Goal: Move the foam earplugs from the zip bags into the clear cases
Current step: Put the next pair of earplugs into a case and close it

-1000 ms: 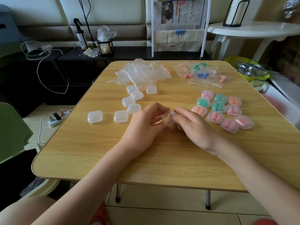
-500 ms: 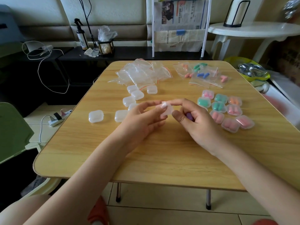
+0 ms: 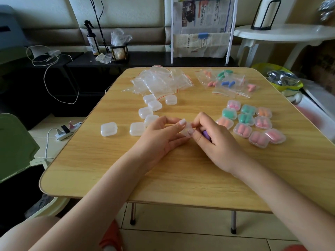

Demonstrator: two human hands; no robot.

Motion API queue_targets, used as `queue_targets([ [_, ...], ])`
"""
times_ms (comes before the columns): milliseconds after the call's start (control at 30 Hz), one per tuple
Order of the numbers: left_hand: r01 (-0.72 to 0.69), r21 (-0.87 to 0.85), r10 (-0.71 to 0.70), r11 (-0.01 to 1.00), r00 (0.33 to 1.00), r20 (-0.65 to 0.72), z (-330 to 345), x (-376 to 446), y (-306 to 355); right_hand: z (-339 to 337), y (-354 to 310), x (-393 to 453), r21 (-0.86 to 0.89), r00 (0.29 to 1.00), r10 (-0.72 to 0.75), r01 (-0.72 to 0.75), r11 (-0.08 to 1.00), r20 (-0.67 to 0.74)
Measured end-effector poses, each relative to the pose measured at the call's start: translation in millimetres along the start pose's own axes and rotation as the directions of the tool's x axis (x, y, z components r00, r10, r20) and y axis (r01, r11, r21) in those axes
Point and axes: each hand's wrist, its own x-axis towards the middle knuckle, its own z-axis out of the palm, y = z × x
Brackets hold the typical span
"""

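With the left hand [image 3: 159, 136] pinching a small clear plastic case [image 3: 186, 128] mid-table and the right hand [image 3: 215, 140] pinching it too while curling round purple foam earplugs [image 3: 206, 135], prying could spill them.

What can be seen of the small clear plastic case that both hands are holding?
The small clear plastic case is a rounded, translucent box, mostly hidden by fingers. It is held just above the wooden table, pinched between the left hand and the right hand. Whether its lid is open cannot be told. A purple foam earplug sits in the right hand beside it.
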Motion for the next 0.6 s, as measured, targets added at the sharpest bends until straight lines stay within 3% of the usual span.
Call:
queue_targets([
  [267,-0.01,0.084,0.01,0.996,1.0,0.006,2,-1,3,1,3,-2,-0.084,0.998,-0.056,0.057,0.995,0.008],
  [500,0.059,0.043,-0.064,0.997,0.99,0.128,4,-5,4,-3,11,3,-0.032,0.96,0.023,-0.034,0.999,-0.279],
  [600,0.105,0.066,-0.116,0.992,0.975,0.188,5,-7,4,-4,16,5,0.032,0.946,0.137,-0.133,0.991,-0.294],
])
